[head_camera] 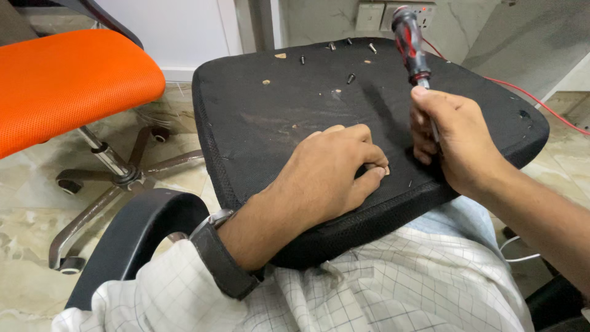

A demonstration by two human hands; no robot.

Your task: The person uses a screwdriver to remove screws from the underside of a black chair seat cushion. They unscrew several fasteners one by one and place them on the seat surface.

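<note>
A black fabric seat pad [295,98] lies upside down across my lap. My left hand [332,175] rests on its near edge with the fingers curled, the fingertips pressing at a small tan spot. My right hand [452,138] grips the metal shaft of a red and black screwdriver [409,43], whose handle points up and away. The tip is hidden behind my fingers. Several small dark screws [351,78] lie loose on the far part of the pad.
An orange office chair [67,80] on a metal wheeled base [117,178] stands at the left. A black armrest [138,237] curves by my left wrist. A wall socket [384,13] and a red cable [528,98] are behind the pad. The floor is marble.
</note>
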